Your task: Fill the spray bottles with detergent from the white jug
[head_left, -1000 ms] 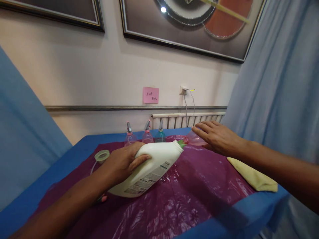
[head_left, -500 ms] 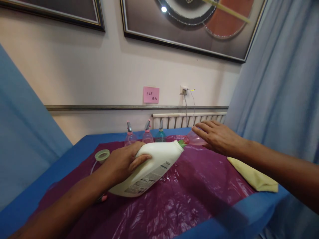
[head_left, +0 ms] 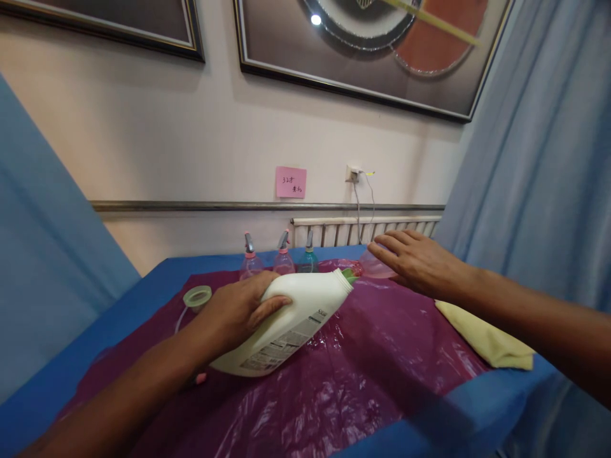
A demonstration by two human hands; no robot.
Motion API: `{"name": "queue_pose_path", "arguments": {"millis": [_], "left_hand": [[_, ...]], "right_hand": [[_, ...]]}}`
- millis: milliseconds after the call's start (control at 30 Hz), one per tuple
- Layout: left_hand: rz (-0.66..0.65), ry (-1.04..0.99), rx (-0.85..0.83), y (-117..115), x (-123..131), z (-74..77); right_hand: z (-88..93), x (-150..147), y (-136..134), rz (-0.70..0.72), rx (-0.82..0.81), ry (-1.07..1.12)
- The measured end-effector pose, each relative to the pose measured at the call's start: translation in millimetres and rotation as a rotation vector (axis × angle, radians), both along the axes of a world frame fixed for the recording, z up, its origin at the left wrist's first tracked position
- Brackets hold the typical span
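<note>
My left hand point(head_left: 238, 312) grips a large white plastic jug point(head_left: 286, 324), tilted on its side with its open neck pointing right and up. Just beyond the neck a small green piece point(head_left: 350, 274) meets a clear pink bottle point(head_left: 375, 266) lying on the table. My right hand point(head_left: 415, 262) rests over that pink bottle with fingers curved around it. Both lie over a purple plastic sheet point(head_left: 363, 369) spread on a blue-covered table point(head_left: 143, 286).
Three small spray bottles point(head_left: 281, 257) stand in a row at the back edge. A pale green cap point(head_left: 197, 297) lies at the left. A yellow cloth point(head_left: 487, 340) lies at the right. Blue curtains hang on both sides; a radiator point(head_left: 363, 230) sits behind.
</note>
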State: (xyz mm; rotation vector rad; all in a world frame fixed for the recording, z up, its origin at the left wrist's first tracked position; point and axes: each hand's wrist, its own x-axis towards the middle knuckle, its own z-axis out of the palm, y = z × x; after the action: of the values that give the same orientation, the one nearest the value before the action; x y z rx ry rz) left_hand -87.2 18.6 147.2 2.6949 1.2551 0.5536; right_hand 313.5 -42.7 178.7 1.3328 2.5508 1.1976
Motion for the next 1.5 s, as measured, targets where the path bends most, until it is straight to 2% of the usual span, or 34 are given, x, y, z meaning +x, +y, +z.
{"name": "queue_pose_path", "arguments": {"millis": [1500], "left_hand": [[0.004, -0.006, -0.006, -1.8, -0.8, 0.0]], "right_hand": [[13.2, -5.3, 3.1, 0.080, 0.018, -0.054]]}}
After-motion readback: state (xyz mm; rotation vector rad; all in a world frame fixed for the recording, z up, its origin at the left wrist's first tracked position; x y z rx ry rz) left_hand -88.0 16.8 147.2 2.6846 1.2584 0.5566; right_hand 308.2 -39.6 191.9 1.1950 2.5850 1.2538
